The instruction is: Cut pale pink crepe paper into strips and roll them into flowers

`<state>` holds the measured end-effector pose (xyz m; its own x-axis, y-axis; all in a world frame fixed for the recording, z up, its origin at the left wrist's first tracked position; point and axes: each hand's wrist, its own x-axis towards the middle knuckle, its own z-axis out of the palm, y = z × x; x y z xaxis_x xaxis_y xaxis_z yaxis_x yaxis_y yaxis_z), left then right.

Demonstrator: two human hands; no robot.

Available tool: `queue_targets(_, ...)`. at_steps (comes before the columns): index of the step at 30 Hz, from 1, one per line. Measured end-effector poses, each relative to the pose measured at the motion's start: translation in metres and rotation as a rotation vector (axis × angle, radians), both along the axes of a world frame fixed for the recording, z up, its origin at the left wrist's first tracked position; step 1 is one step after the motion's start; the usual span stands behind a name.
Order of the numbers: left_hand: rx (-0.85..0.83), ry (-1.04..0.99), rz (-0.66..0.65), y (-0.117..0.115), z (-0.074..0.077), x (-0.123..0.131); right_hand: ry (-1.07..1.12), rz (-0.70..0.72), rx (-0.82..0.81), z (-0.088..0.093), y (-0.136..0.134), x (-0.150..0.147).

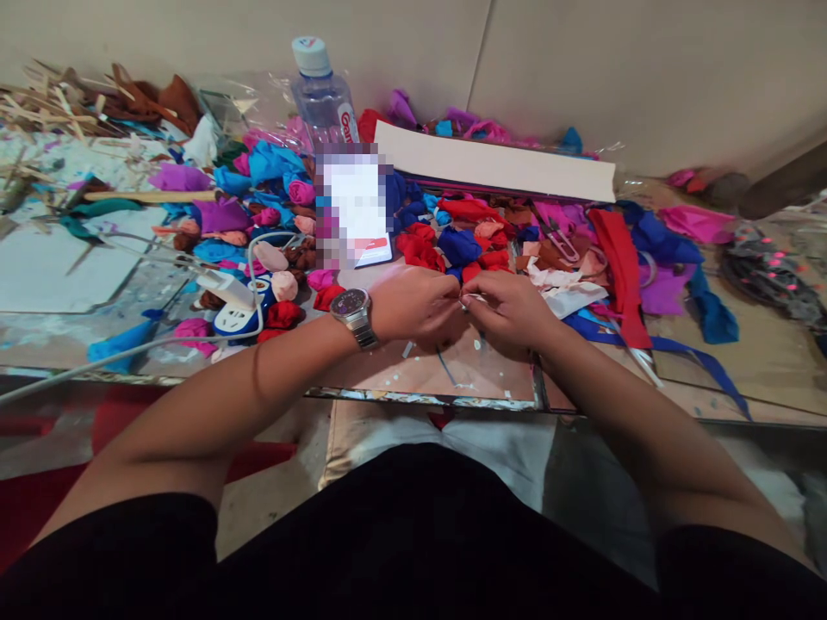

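My left hand point(417, 303) and my right hand point(507, 306) meet over the front of the table, fingertips pinched together. A tiny pale bit shows between them, too small to name; the fingers hide the rest. Just beyond my hands lie crumpled red paper pieces point(419, 248) and a dark blue paper piece point(460, 247). Crumpled whitish paper point(572, 295) lies beside my right hand. Small thread snips point(561, 241) rest on the paper scraps behind it. A phone point(358, 207) with a lit, partly blurred screen stands behind my left hand.
A white cable point(135, 346) runs from a blue-and-white power socket point(242, 319) at the left. Behind the phone stands a clear bottle point(320, 99). A long cream strip point(491, 164) lies at the back, a red strip point(621, 275) at the right. Wooden sticks point(58, 99) pile up far left.
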<state>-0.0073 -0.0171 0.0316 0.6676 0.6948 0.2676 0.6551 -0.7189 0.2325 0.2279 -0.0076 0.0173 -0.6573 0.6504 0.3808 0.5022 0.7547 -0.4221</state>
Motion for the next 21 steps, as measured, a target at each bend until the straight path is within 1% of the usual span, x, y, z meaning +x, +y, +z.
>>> queue_targets(4, -0.059, -0.015, 0.035, 0.0, 0.0005, -0.0005, 0.002, -0.018, -0.005, 0.0007, -0.0004, -0.0002)
queue_targets(6, -0.131, -0.066, 0.041, 0.0004, 0.003, -0.0006, 0.004, -0.023, -0.006, 0.0009, 0.0003, 0.0003)
queue_targets(9, -0.317, -0.179, 0.026, 0.0023, 0.0072, -0.0016, 0.001, -0.017, 0.034, 0.0008, 0.0012, 0.001)
queue_targets(12, -0.5, -0.246, 0.007, 0.0056, 0.0063, -0.0034, -0.01, -0.01, 0.102, 0.0002, 0.0009, 0.0009)
queue_targets(17, -0.693, -0.354, -0.033, 0.009, 0.0015, -0.0052, 0.005, 0.002, 0.16, 0.0005, 0.0001, 0.0003)
queue_targets(19, -0.811, -0.409, -0.063, 0.0087, 0.0041, -0.005, 0.02, 0.008, 0.186, 0.0013, 0.0004, 0.0007)
queue_targets(21, -0.968, -0.475, -0.088, 0.0077, 0.0086, -0.0046, 0.03, 0.015, 0.204, 0.0023, 0.0009, 0.0014)
